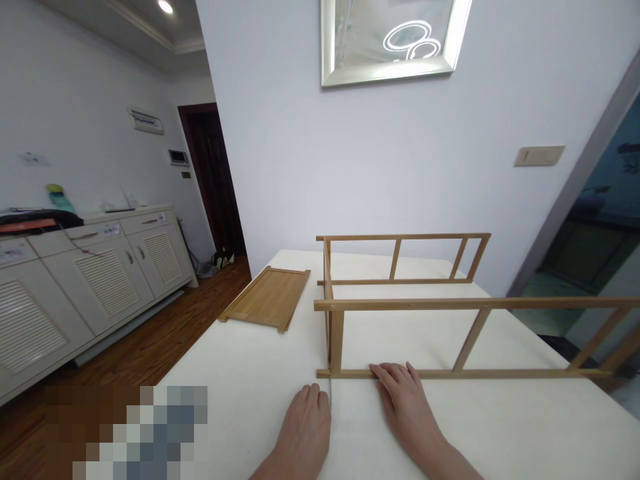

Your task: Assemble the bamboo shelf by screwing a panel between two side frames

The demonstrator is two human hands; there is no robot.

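Note:
A wooden shelf frame (407,305) lies on its side on the white table, its two ladder-like sides joined by slats at the left end. Close to the lower left corner of the near side, my left hand (306,417) is closed around a thin metal rod (331,392), which looks like a hex key. Its tip meets the bottom rail by the corner; the rest is hidden in the fingers. My right hand (400,393) grips the near bottom rail just to the right, fingers over its top edge.
A flat slatted wooden panel (270,298) lies on the table (240,373) to the left. Behind stands a wall with a framed picture (390,77). White cabinets (110,267) line the left side. The frame's right end reaches the table's right edge.

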